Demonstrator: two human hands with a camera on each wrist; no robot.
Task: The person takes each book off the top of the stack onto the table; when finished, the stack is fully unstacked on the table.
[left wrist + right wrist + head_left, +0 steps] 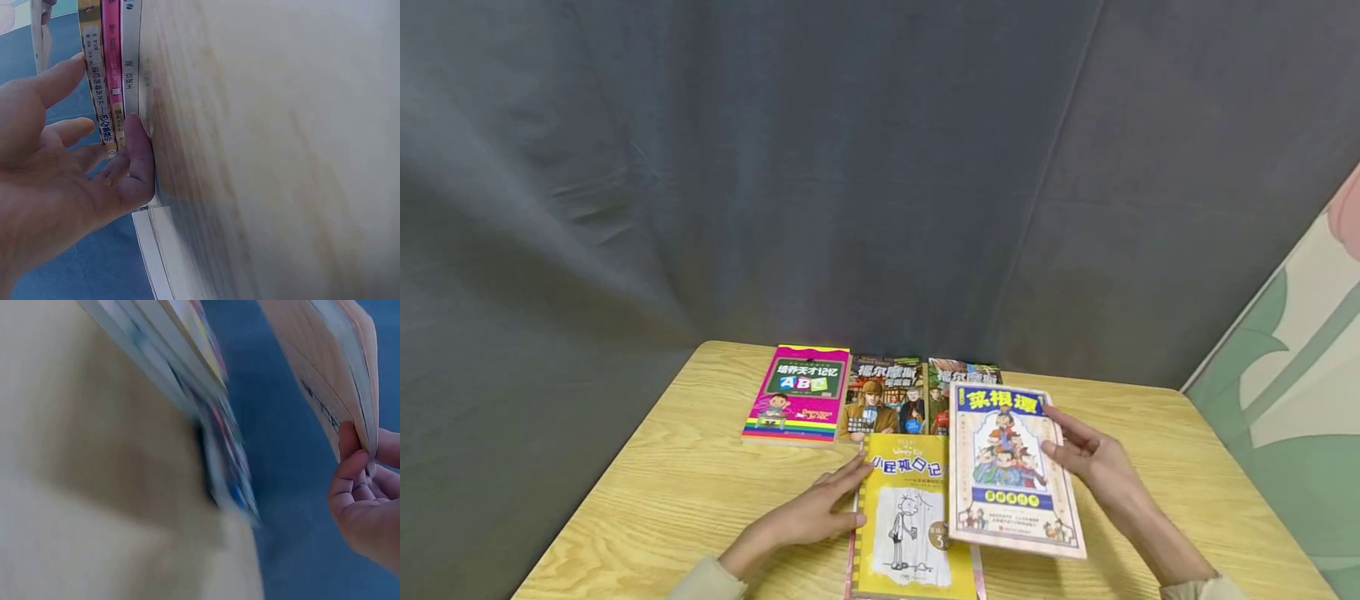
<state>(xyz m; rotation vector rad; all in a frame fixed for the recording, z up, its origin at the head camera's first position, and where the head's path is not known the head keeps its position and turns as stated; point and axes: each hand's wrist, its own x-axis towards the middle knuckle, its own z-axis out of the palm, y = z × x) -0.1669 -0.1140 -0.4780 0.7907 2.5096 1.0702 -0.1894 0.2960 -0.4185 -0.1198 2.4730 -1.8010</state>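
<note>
In the head view, my right hand (1101, 475) pinches the upper right edge of a cream book (1015, 500) with a blue title band, thumb on its cover. That book is held up off the table, slightly tilted, over the right side of a yellow book (910, 533). The right wrist view shows its pages (331, 356) gripped between thumb and fingers. My left hand (812, 512) rests against the spine side of the yellow book. In the left wrist view, its fingers touch the stacked spines, where a pink book (113, 56) and a white one (130, 50) lie beneath the yellow one.
Behind the stack lie a pink ABC book (793, 404) and two detective-cover books, one in the middle (883, 400) and one at the right (938, 400), partly covered by the cream book. They sit along the back of the wooden table (662, 475), before a dark curtain (850, 183).
</note>
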